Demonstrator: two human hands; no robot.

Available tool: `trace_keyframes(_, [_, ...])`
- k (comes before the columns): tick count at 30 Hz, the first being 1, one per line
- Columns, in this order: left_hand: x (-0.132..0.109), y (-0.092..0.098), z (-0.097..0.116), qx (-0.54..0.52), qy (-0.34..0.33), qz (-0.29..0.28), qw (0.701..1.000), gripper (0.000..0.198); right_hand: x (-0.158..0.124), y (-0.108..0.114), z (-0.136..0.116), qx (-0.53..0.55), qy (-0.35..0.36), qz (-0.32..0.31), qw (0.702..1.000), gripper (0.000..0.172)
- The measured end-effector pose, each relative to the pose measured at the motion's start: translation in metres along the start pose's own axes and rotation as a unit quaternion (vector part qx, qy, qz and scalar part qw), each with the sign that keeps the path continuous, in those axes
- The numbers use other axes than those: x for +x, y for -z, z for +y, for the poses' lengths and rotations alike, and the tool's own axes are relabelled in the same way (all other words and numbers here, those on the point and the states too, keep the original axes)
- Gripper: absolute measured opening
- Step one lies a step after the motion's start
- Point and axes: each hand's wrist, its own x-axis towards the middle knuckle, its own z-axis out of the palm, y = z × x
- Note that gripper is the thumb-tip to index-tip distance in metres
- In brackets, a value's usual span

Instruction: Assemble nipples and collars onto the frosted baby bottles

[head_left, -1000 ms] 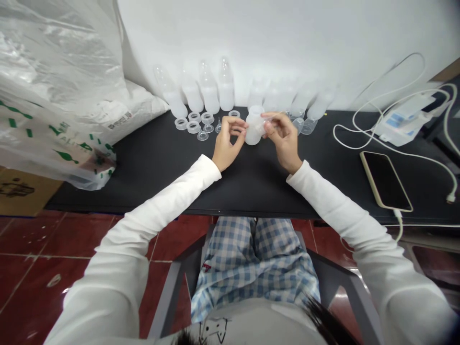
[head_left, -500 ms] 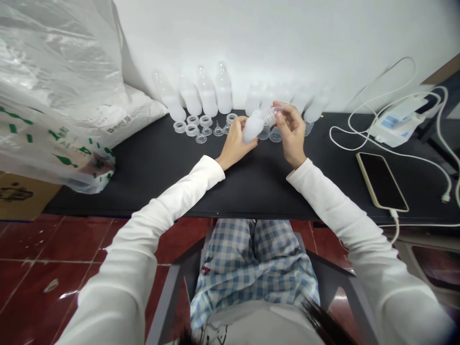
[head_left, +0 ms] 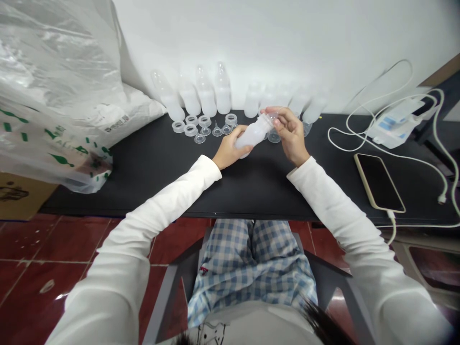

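My left hand (head_left: 230, 148) is closed around the body of a frosted white baby bottle (head_left: 250, 136), tilted with its neck up to the right. At the neck, the fingers of my right hand (head_left: 292, 136) grip a clear bottle top (head_left: 272, 116); part of it is hidden behind the fingers. The top touches the neck. Left of my hands lie several clear collar rings (head_left: 190, 130) and clear teats (head_left: 200, 138) on the black table. Beneath the right hand, clear caps (head_left: 274, 137) partly show.
Several bottles with clear domed covers (head_left: 223, 93) stand along the wall, and several uncovered bottles (head_left: 252, 103) to their right. A phone (head_left: 380, 183) on a cable and a white power adapter (head_left: 393, 124) lie at right. Plastic bags (head_left: 57, 143) stand at left.
The bottle has tipped flatter, and its neck now meets the clear top in my right hand. The left hand has shifted slightly left and down.
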Motion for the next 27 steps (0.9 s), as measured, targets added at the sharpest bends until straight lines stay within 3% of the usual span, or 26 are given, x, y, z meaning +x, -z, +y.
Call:
trace_keyframes(3, [0.0, 0.001, 0.0, -0.136, 0.083, -0.073, 0.985, 0.069, 0.0, 0.001, 0.001, 0.002, -0.011, -0.006, 1.0, 0.06])
trace_keyframes(5, [0.0, 0.001, 0.001, -0.153, 0.099, -0.086, 0.979, 0.07, 0.0, 0.001, 0.002, -0.001, -0.013, 0.002, 1.0, 0.059])
trace_keyframes(8, [-0.001, -0.002, 0.004, -0.044, 0.042, -0.016, 0.998, 0.065, 0.001, 0.002, 0.005, -0.035, -0.026, 0.025, 0.999, 0.058])
trace_keyframes(12, [-0.003, -0.005, 0.009, 0.108, -0.002, 0.044, 0.993, 0.051, 0.001, 0.0, 0.009, -0.101, -0.034, 0.054, 0.993, 0.057])
trace_keyframes(16, [-0.004, -0.006, 0.011, 0.149, -0.002, 0.07, 0.986, 0.049, 0.001, -0.002, 0.009, -0.129, -0.031, 0.063, 0.989, 0.064])
trace_keyframes(22, [-0.003, -0.004, 0.006, 0.14, -0.011, 0.072, 0.987, 0.048, 0.003, 0.01, 0.01, -0.075, -0.057, -0.019, 0.995, 0.057])
trace_keyframes(27, [-0.005, -0.004, 0.008, 0.209, -0.066, 0.067, 0.973, 0.054, 0.002, 0.01, 0.02, -0.084, -0.05, 0.032, 0.995, 0.052])
